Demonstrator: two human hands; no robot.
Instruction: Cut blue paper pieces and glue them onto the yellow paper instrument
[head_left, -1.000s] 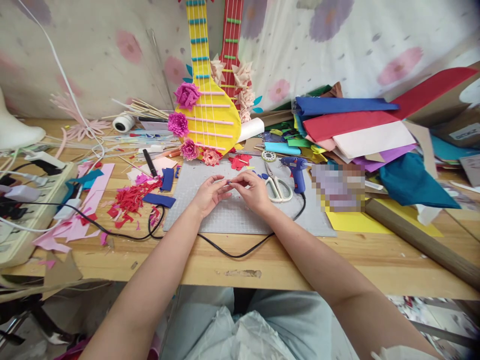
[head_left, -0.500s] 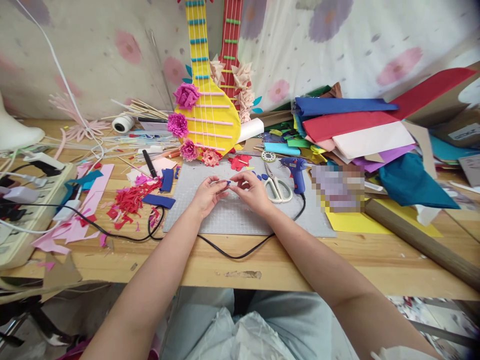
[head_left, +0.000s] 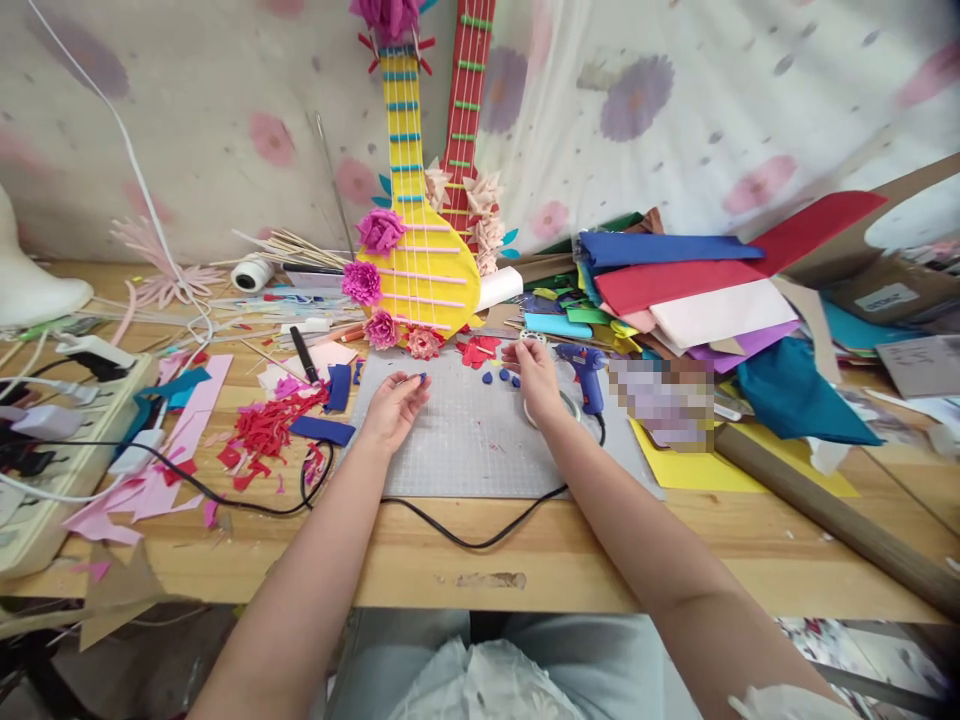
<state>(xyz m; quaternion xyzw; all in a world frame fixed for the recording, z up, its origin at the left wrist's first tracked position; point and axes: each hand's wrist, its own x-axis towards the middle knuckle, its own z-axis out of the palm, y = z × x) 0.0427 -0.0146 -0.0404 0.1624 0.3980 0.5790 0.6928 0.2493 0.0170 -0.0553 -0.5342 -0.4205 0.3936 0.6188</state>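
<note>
Separation since last frame: left hand and right hand are well apart; half a second ago their fingertips nearly met at the blue piece. Left keeps it, thumb and fingers pinched, above the left part of the grey mat. Right has swung over the scissors, covering most of them; fingers curled, can't tell if it holds anything. View also tilted up, more instrument neck showing.

Counts: one blue piece in hand, three small blue bits on the mat, two blue strips left of it, one glue gun, two paper lutes.

Blue piece: too small to read its long axis. Glue gun nozzle points right, grip toward person.
</note>
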